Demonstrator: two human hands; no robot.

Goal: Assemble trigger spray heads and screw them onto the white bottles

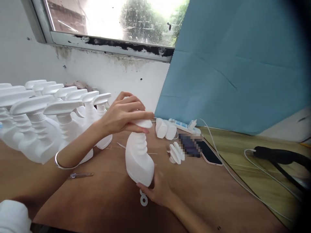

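Observation:
A white ribbed-neck spray bottle (139, 158) is tilted in front of me, its base raised toward my right side. My right hand (157, 189) grips the bottle low down, thumb along its underside. Over its neck, my left hand (127, 113) is closed around a white spray head (143, 123), which is mostly hidden by the fingers. Whether the head is threaded onto the neck cannot be seen. Below the bottle, small white ring washers (143, 200) lie on the brown tabletop (109, 200).
Many white spray bottles (36, 136) stand grouped at left. White bottles (166, 128), spray heads (177, 152), a phone (209, 152) and a power strip (185, 127) lie at right. A small screwdriver-like tool (81, 175) is near my left forearm. A white cable (233, 176) crosses the right.

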